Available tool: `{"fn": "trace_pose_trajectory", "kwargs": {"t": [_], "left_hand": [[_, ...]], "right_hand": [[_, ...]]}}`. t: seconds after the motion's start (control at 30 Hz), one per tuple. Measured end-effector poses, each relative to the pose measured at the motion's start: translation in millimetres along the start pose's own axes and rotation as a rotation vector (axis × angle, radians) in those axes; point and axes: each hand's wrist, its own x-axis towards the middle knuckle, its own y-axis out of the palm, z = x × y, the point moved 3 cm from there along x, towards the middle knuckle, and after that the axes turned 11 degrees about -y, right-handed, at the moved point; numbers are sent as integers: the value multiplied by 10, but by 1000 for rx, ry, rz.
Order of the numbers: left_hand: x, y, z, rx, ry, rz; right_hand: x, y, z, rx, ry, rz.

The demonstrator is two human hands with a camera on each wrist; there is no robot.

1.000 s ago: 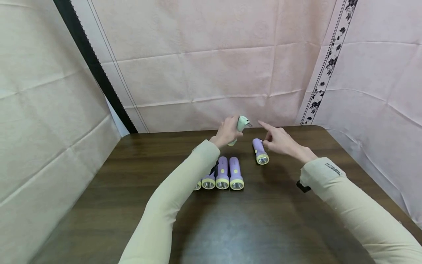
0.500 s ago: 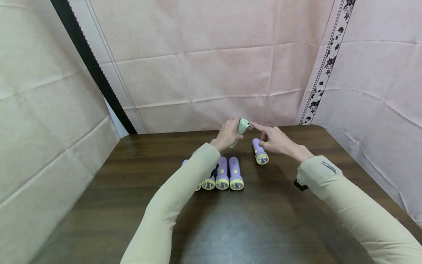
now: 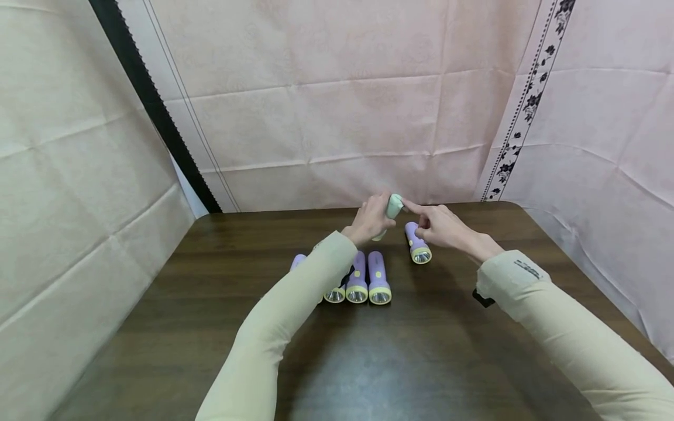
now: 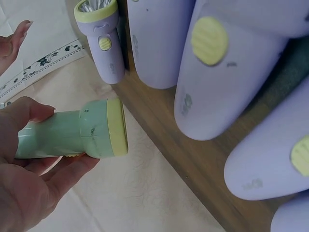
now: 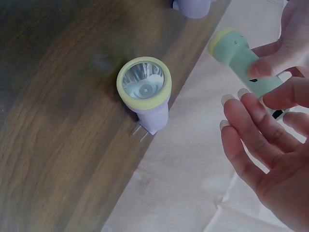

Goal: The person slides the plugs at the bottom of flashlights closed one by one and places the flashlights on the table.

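Note:
My left hand (image 3: 371, 219) grips a mint-green flashlight (image 4: 65, 133) with a yellow head ring, held above the far part of the table. Its tail end points up and right, toward my right hand (image 3: 444, 225). The right index finger is straight, its tip right at that tail end; the other fingers bend loosely, as the right wrist view shows. A lone purple flashlight (image 3: 416, 242) stands or lies just below the right hand. In the right wrist view, two metal prongs (image 5: 140, 133) stick out near the tail of this purple flashlight.
Several purple flashlights (image 3: 378, 278) with yellow rings lie side by side on the brown wooden table (image 3: 337, 362), lenses toward me. My left sleeve (image 3: 284, 316) covers part of the row. A pale cloth curtain (image 3: 316, 117) hangs behind the table's far edge.
My right index finger has moved left onto the green flashlight's tail end. Metal prongs sticking out there earlier no longer show in the head view. My left hand has shifted slightly right and down.

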Motion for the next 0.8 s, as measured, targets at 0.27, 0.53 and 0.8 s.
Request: {"fn": "trace_pose_trajectory", "kwargs": {"t": [0.27,0.53,0.8], "left_hand": [[-26,-10,-6,-22,13,8],[-33,-24,-5,-19,10,10],[-29,2,-5,-27,49,-7]], "right_hand": [[-2,1,0,16,-12,-4],[4,-12,12,26,-26,-5],[-19,-15,8,51,-48,-10]]}}
